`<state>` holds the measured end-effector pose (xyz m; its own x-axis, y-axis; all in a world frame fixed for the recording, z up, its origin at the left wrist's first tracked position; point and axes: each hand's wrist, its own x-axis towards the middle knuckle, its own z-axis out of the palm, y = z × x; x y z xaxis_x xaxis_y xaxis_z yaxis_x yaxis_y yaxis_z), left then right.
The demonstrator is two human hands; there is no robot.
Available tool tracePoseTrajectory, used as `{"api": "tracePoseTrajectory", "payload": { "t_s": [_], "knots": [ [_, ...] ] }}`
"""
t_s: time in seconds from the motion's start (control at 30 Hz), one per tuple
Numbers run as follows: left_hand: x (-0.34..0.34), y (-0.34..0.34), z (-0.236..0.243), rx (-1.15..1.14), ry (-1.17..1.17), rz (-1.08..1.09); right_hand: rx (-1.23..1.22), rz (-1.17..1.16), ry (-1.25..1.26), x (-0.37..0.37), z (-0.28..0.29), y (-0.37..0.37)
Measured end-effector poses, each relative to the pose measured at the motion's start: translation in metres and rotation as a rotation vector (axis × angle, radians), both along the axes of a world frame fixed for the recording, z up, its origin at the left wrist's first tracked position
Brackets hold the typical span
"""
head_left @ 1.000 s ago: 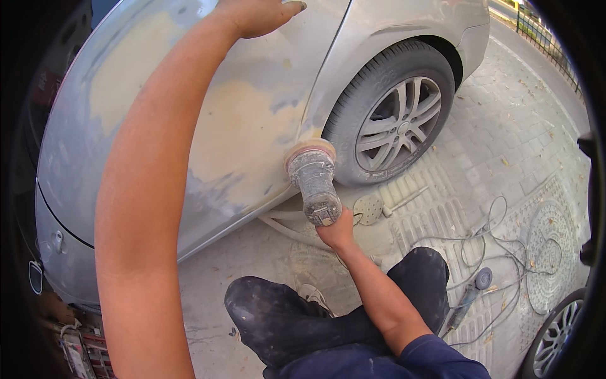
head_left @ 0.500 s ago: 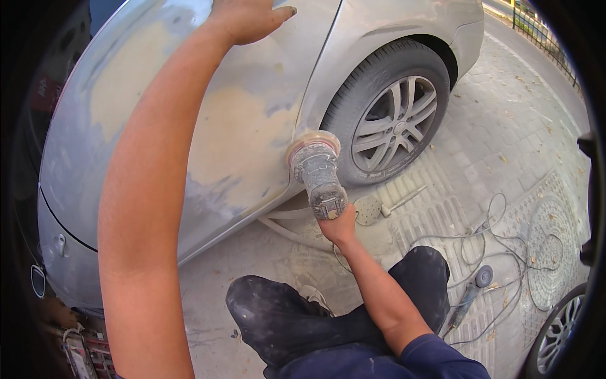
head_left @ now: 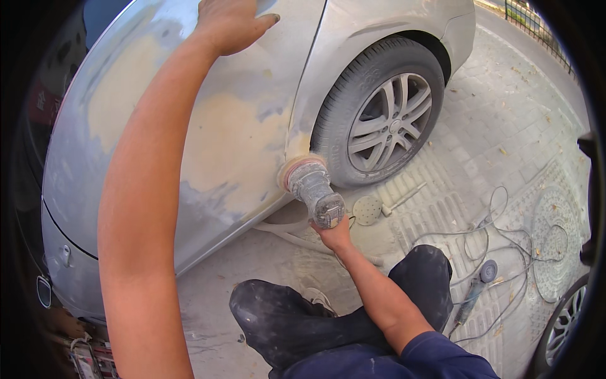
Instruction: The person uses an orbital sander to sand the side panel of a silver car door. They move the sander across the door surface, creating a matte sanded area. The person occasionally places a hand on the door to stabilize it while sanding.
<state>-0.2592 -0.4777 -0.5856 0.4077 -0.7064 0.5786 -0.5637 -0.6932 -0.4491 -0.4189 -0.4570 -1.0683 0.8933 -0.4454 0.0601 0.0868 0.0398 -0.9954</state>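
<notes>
My right hand (head_left: 333, 235) is wrapped around the handle of a dusty grey orbital sander (head_left: 312, 188). Its round pad is against the low rear corner of a silver car door (head_left: 278, 82), by the seam in front of the wheel (head_left: 388, 126). Up high, my left hand (head_left: 232, 26) rests on the car's upper side, thumb stretched away; its fingertips run past the picture's top edge. Sanded patches of beige filler (head_left: 230, 142) spread over the door between my arms, ringed by grey and bluish areas.
On the paving at right lie an angle grinder (head_left: 475, 290), tangled cables (head_left: 483, 237) and a round perforated disc (head_left: 367, 210). A hose (head_left: 293, 239) runs under the car's sill. Another vehicle's wheel (head_left: 565, 325) stands at the lower right.
The sander in my right hand has moved down along the door's rear edge toward the sill. My left hand stays on the car, and the whole view has shifted slightly.
</notes>
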Motion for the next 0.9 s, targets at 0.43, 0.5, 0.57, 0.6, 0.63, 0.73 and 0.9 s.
{"api": "tracePoseTrajectory", "payload": {
  "t_s": [0.43,0.5,0.57,0.6,0.63,0.73,0.9],
  "knots": [
    [0.006,-0.004,-0.001,-0.005,-0.025,0.028,-0.14,-0.093,-0.225,0.014,-0.009,0.002],
    [0.005,-0.004,-0.001,0.0,-0.032,0.022,-0.08,-0.017,-0.126,0.008,-0.002,0.0],
    [0.004,-0.002,-0.002,0.002,-0.031,0.031,-0.047,0.037,-0.102,0.012,0.011,-0.011],
    [0.004,-0.002,-0.003,-0.003,-0.039,0.022,-0.041,0.05,-0.074,0.013,0.019,-0.017],
    [0.003,-0.001,-0.004,-0.01,-0.049,0.013,-0.046,0.061,-0.105,0.015,0.025,-0.023],
    [0.002,0.001,-0.006,-0.021,-0.053,-0.014,-0.015,0.068,-0.144,0.019,0.035,-0.026],
    [0.006,-0.004,-0.004,0.009,-0.062,0.035,-0.006,0.028,-0.168,0.015,0.009,-0.003]
  ]
}}
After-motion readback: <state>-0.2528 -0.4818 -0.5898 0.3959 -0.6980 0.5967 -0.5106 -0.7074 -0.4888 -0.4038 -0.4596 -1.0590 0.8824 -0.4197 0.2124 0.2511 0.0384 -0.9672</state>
